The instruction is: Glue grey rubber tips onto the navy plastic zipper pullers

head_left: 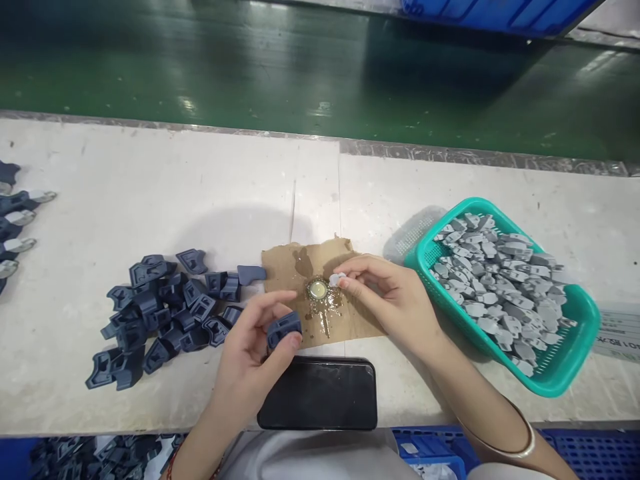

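My left hand point(250, 347) holds a dark blue plastic part point(283, 328) between thumb and fingers, above the near left edge of the brown cardboard point(280, 267). Pinched in the fingertips of my right hand point(395, 297) is a small light grey piece point(337, 279), just right of a small round dish point(318, 289) on the cardboard. Wet, shiny spots surround the dish. Left of my left hand lies a pile of dark blue parts point(170, 307). A green basket point(575, 360) full of grey pieces point(515, 293) stands to the right of my right hand.
A black phone point(325, 395) lies at the table's front edge. Dark parts with grey pieces attached point(20, 217) sit at the far left. Behind the white table point(240, 180) runs a green surface point(225, 73), with a blue crate point(500, 13) beyond. Blue bins point(430, 453) are below the front edge.
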`<state>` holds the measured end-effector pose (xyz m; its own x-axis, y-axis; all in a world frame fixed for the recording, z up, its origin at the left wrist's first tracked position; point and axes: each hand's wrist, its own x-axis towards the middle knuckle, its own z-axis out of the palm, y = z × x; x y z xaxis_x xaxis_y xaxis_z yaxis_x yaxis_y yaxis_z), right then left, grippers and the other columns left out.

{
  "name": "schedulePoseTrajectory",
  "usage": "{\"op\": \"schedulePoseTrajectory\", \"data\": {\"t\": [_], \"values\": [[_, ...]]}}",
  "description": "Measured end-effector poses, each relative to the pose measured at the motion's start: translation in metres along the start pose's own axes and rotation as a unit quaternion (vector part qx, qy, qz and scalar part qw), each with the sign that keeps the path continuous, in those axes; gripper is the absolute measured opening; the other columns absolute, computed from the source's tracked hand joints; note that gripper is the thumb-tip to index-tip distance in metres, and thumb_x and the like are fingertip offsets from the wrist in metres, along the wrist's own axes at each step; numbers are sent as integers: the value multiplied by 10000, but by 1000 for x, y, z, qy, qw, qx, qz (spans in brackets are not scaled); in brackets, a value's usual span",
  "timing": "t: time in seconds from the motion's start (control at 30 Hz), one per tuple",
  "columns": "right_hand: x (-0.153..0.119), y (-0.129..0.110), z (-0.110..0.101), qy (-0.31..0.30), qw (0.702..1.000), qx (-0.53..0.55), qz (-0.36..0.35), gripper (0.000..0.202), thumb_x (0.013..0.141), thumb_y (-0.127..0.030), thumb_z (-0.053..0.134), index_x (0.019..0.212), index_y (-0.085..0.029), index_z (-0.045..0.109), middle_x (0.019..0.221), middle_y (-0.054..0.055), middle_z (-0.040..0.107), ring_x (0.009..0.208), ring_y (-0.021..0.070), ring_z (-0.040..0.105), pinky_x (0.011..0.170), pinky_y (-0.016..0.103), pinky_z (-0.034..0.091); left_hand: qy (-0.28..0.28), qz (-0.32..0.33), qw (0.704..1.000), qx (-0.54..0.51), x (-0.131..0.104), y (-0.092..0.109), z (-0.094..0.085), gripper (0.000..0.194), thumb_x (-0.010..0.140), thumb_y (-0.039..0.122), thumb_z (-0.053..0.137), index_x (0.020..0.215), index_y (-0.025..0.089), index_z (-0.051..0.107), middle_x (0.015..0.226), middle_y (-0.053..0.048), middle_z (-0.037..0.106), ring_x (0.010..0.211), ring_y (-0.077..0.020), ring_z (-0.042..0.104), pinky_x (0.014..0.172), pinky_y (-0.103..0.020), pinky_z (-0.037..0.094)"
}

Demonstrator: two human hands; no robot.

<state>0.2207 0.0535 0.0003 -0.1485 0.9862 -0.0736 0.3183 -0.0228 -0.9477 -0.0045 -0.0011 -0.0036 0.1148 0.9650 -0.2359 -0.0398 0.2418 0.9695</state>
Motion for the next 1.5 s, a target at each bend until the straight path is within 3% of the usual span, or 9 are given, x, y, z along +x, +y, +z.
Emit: {"op": "schedulePoseTrajectory", "data": {"t": [0.13, 0.33, 0.5, 0.63, 0.73, 0.9, 1.0, 1.27, 1.5], "values": [[1, 2, 2, 5, 1000, 21, 21, 86, 939, -282, 737, 943, -208, 782, 915, 38, 789, 775, 155, 685, 716, 298, 544, 4, 40, 999, -12, 3, 1, 3, 232, 874, 70, 733, 947, 289, 720, 848, 45, 686, 747, -73, 656, 691, -103, 542], [0, -1, 1, 11, 992, 116, 42, 77, 882, -290, 808, 924, -226, 803, 846, 18, 796, 704, 125, 682, 666, 244, 562, -41, 69, 997, -14, 7, 6, 2, 158, 929, 196, 744, 1031, 288, 820, 963, -19, 687, 878, -120, 697, 765, -154, 575], [1, -2, 2, -8, 982, 189, 25, 82, 890, -297, 817, 916, -221, 804, 861, 25, 805, 739, 135, 739, 706, 247, 619, -21, -41, 993, -105, 2, 10, 6, 138, 1000, 297, 666, 1028, 266, 798, 1177, -71, 760, 1083, -206, 730, 907, -259, 610], [-3, -4, 5, -15, 975, 221, 14, 137, 907, -355, 814, 927, -221, 789, 864, 28, 808, 765, 155, 772, 731, 278, 654, -49, -93, 991, -88, 2, 9, 4, 185, 989, 364, 683, 1092, 252, 787, 1042, -64, 776, 949, -193, 709, 871, -263, 589], [-7, -9, 9, -18, 975, 223, -9, 115, 923, -333, 803, 935, -221, 778, 909, 33, 805, 847, 160, 779, 760, 270, 651, -64, -77, 995, -27, 2, 8, -1, 249, 1019, 437, 619, 1100, 240, 747, 911, -35, 678, 839, -171, 609, 780, -239, 515], [-9, -16, 15, -60, 973, 218, -40, 104, 972, -319, 745, 993, -218, 756, 979, 55, 787, 911, 168, 769, 803, 280, 644, -133, -54, 989, 33, 1, 8, -5, 318, 1074, 475, 478, 936, 224, 617, 866, -7, 514, 787, -162, 481, 736, -257, 404], [-9, -16, 17, -92, 972, 213, -50, 125, 984, -337, 724, 1004, -216, 750, 1017, 69, 772, 935, 184, 762, 800, 298, 645, -155, -54, 985, 55, 0, 7, -5, 332, 1077, 482, 463, 934, 227, 619, 866, -12, 536, 806, -177, 509, 757, -265, 412], [-8, -16, 17, -116, 974, 180, -71, 75, 985, -283, 714, 989, -226, 763, 979, 60, 769, 951, 191, 737, 800, 312, 643, -164, -63, 981, 82, 0, 9, -3, 384, 1077, 482, 454, 1231, 257, 724, 959, -41, 674, 923, -228, 607, 842, -278, 463], [-6, -17, 12, -148, 975, 144, -88, 67, 986, -224, 703, 997, -208, 767, 1010, 69, 763, 958, 181, 741, 799, 287, 642, -167, -68, 980, 86, 0, 13, -4, 385, 1070, 490, 465, 1179, 238, 734, 960, -46, 682, 911, -227, 609, 838, -276, 467]]}}
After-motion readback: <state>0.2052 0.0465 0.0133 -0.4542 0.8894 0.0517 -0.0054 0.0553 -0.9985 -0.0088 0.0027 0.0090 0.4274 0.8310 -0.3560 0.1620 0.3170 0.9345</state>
